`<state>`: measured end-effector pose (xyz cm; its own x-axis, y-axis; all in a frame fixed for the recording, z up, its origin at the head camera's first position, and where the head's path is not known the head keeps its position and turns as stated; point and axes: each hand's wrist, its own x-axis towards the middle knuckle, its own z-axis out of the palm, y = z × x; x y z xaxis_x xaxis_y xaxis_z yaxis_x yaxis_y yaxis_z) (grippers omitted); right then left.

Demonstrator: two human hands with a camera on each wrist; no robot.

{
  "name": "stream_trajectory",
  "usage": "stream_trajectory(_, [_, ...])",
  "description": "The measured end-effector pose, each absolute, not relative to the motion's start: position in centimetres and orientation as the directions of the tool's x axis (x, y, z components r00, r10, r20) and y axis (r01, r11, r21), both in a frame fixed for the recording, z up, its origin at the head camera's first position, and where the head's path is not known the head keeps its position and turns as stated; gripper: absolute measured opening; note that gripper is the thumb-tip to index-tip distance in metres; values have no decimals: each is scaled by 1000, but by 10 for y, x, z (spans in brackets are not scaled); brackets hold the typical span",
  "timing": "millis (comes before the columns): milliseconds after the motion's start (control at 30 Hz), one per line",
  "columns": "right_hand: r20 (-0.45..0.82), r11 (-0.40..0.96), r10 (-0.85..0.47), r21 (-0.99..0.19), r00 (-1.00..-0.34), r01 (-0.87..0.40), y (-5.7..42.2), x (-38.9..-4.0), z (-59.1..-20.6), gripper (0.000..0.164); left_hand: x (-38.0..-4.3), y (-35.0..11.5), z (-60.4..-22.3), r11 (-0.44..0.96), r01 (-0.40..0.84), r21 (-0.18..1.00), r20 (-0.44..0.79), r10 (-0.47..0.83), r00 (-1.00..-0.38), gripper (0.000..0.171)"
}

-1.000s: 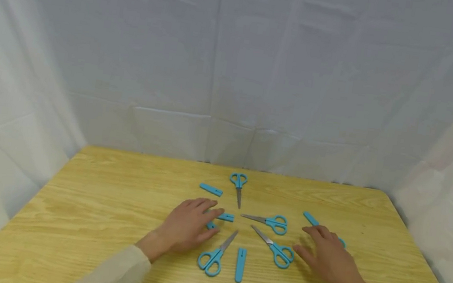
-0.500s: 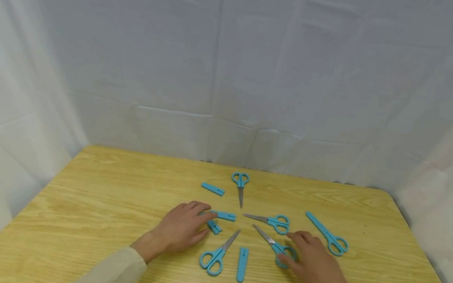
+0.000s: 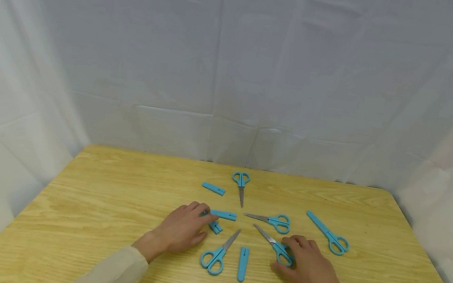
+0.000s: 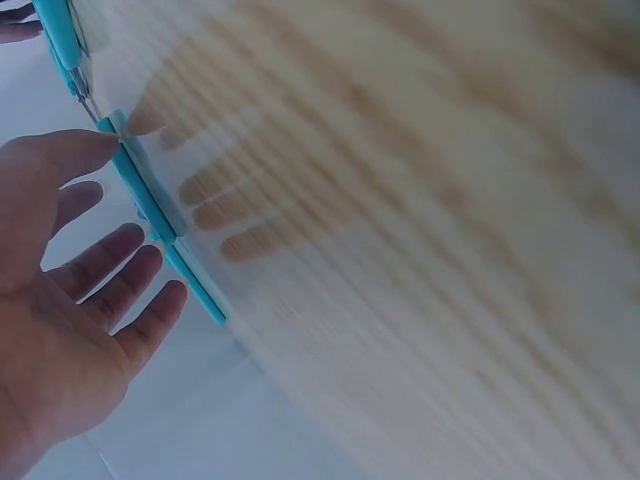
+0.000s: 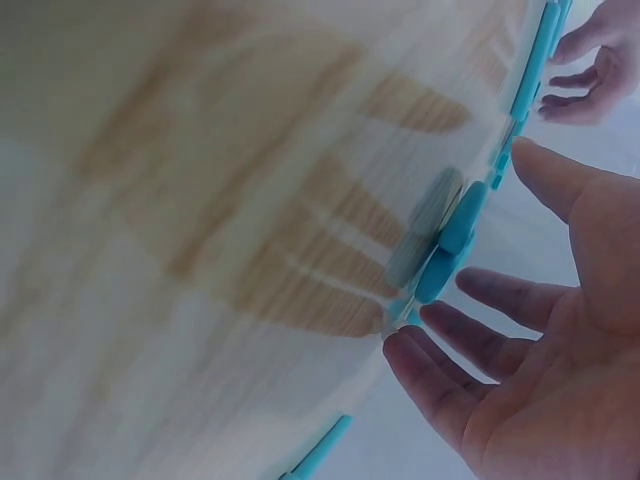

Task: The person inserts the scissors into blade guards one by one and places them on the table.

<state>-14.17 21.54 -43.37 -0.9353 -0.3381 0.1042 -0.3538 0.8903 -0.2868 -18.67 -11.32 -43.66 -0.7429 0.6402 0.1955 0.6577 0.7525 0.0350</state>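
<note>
Bare scissors [image 3: 273, 245] now lie at the right hand [image 3: 312, 270], which has moved in from the capped scissors [image 3: 328, 233].
They rest on the table [image 3: 113, 203], seemingly within easy grasp; the fingers are spread about them, palm down, not gripping. The left hand [image 3: 180, 230], fingers loose, sits beside two blue covers [image 3: 223, 215]; contact is unclear.

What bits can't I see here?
- Head view: one end of the slanted blue cap, behind the left hand.
- Head view: part of the scissors nearest the right hand, behind that hand.
- Head view: blades of the sheathed pair, inside their cover.
- Head view: left sleeve, cut off at the bottom.
</note>
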Motion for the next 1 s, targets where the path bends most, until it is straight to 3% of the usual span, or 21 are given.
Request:
stream_trajectory(267, [120, 893, -350, -257, -929, -369, 215, -140, -435, 58, -191, -110, -435, 739, 673, 24, 195, 657, -728, 34])
stream_trajectory(600, [85, 899, -342, -259, -936, -352, 215, -139, -431, 60, -196, -107, -432, 721, 693, 2, 185, 681, -709, 16])
stream_trajectory(1000, [81, 903, -342, -248, -936, -351, 215, -140, -430, 59, -208, -105, -418, 777, 618, 122, 23, 620, -784, 13])
